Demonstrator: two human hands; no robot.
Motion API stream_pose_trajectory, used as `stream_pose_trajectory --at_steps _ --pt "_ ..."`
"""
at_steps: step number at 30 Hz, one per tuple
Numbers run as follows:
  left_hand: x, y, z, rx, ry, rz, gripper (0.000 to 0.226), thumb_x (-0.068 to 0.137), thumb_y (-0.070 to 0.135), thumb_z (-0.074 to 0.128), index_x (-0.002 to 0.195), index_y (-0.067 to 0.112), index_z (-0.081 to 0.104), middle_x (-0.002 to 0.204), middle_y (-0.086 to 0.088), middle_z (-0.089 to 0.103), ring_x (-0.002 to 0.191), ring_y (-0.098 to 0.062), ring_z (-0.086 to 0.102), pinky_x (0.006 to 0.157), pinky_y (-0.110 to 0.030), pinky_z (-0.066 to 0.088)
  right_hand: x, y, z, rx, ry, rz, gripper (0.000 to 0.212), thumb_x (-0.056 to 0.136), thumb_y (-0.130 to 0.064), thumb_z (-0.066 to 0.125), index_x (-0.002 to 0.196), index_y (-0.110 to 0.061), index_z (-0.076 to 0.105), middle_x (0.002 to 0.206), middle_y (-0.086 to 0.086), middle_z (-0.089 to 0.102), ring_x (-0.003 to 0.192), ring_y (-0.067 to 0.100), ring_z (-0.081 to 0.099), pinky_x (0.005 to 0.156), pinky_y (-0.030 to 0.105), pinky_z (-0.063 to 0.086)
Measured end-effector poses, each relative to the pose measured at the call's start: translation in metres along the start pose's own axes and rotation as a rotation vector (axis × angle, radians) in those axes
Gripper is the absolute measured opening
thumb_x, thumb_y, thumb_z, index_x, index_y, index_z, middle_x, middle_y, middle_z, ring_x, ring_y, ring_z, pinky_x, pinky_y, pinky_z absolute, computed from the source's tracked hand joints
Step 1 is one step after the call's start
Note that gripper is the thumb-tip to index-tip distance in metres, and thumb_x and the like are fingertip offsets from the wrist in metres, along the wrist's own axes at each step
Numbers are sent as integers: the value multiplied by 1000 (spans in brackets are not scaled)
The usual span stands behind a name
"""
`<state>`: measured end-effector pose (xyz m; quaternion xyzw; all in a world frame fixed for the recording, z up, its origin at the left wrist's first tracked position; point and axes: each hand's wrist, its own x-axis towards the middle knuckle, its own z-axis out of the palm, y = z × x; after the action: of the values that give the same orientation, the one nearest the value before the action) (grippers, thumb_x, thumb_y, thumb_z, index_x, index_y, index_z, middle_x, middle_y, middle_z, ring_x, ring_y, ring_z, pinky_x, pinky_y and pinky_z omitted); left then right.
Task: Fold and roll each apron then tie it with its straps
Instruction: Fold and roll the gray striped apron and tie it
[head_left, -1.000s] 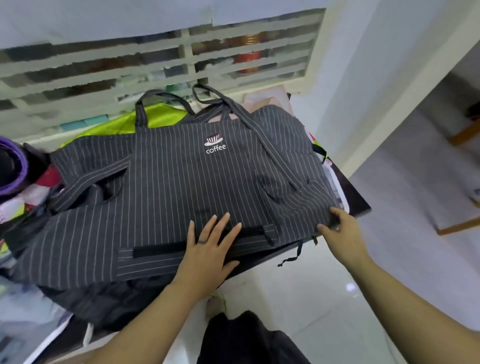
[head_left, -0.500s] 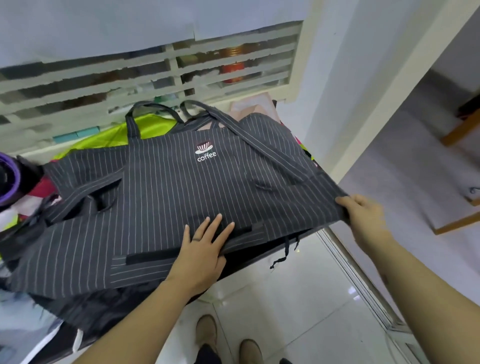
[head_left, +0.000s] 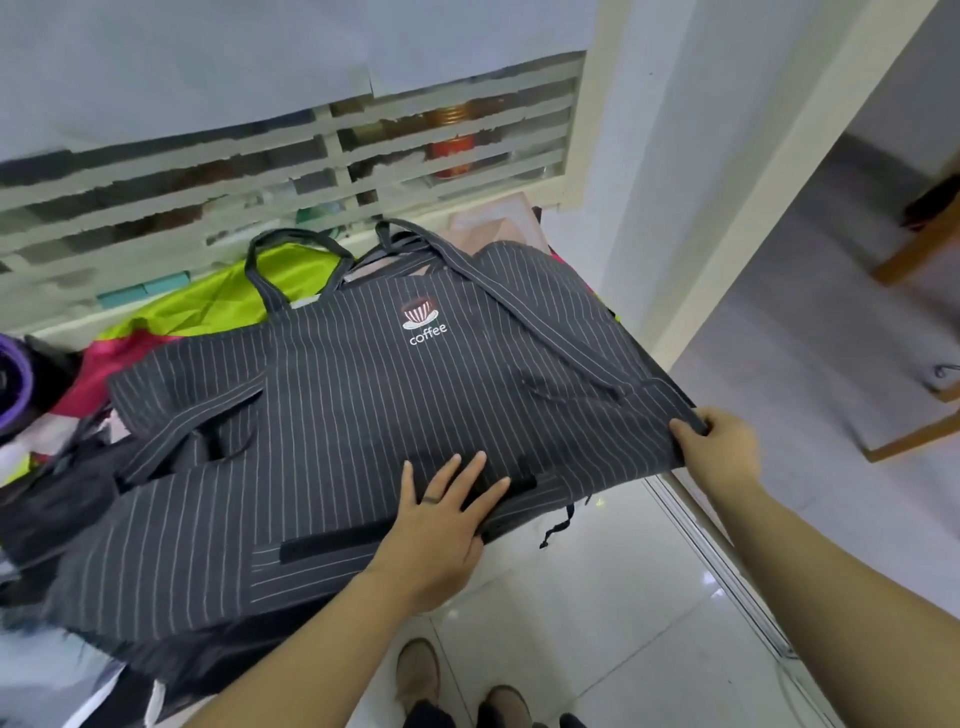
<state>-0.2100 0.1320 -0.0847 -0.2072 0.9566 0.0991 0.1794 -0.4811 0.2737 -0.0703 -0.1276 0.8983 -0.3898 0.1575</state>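
A dark pinstriped apron (head_left: 337, 415) with a white "coffee" logo (head_left: 423, 322) lies spread over a cluttered table. Its neck loop (head_left: 291, 244) lies at the far edge, and one long strap (head_left: 535, 322) runs diagonally across the right side. My left hand (head_left: 441, 525) lies flat on the apron's near edge, fingers straight and spread, a ring on one finger. My right hand (head_left: 722, 447) grips the apron's right corner, lifted off the table's right side with the cloth pulled taut.
Under the apron lie more dark cloth (head_left: 62, 499), a lime-green fabric (head_left: 223, 301) and pink cloth (head_left: 98, 374). A slatted window (head_left: 311, 156) stands behind the table. White tiled floor (head_left: 597, 597) and my shoes (head_left: 415, 675) are below; wooden furniture legs (head_left: 914, 249) stand at right.
My right hand took hold of the apron's right corner and pulled it out to the right, past the table edge, stretching the cloth. My left hand stayed pressed on the near edge.
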Motion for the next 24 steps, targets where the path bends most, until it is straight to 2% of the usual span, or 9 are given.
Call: stream_pose_trajectory --at_steps 2,4,7,9,11,12,15,20,24 --pt "4 10 -1 -37 -9 17 56 96 43 6 148 39 -14 153 7 -29 144 -19 -22 112 -59 -16 2 2 1 -63 30 9 10 91 -8 54 96 -2 61 86 12 59 76 26 51 59 29 37" --pt "5 16 -1 -74 -31 25 56 102 44 20 150 38 -7 157 5 -24 145 -19 -20 114 -58 -11 2 3 4 -112 48 16 25 88 -8 57 113 -6 58 100 10 61 89 27 54 75 35 45" --pt "-6 5 1 -94 22 44 59 98 54 25 151 37 6 159 7 -13 147 -17 -12 117 -54 -9 -18 -13 19 -214 73 -202 40 85 -9 62 124 -10 57 120 10 57 114 29 49 100 43 41" --pt "-23 -10 6 -87 179 34 53 96 51 28 146 33 32 158 4 18 146 -19 19 118 -53 7 -47 -30 36 -216 -8 -417 36 84 -7 65 120 -10 61 118 7 58 113 23 48 99 38 40" --pt "-47 -30 13 -147 371 -72 45 92 42 35 128 27 57 138 1 52 125 -21 53 109 -51 26 -84 -44 63 -184 -212 -639 33 83 -6 68 115 -10 63 114 4 60 108 17 49 96 33 42" --pt "-61 -43 20 -195 470 -130 38 92 37 41 122 24 62 130 1 58 117 -20 58 108 -50 30 -101 -47 77 -177 -318 -744 32 82 -6 69 113 -11 64 113 3 60 108 16 50 96 31 42" --pt "-101 -72 30 -315 639 -359 30 89 15 63 118 20 64 122 3 59 113 -18 57 110 -47 31 -141 -58 112 -229 -501 -973 33 80 -10 70 113 -13 64 113 0 61 111 18 54 99 28 39" --pt "-160 -102 35 -446 882 -836 35 87 6 61 120 14 60 122 -3 55 113 -25 51 100 -45 39 -183 -74 154 -340 -646 -1199 47 76 -21 73 121 -17 60 119 0 59 115 20 54 102 29 34" --pt "-189 -121 44 -995 1016 -1243 31 92 9 52 123 13 51 124 -10 50 115 -27 48 95 -40 39 -207 -75 182 -519 -649 -1324 64 61 -28 84 120 -20 59 120 2 61 109 24 62 96 37 45"
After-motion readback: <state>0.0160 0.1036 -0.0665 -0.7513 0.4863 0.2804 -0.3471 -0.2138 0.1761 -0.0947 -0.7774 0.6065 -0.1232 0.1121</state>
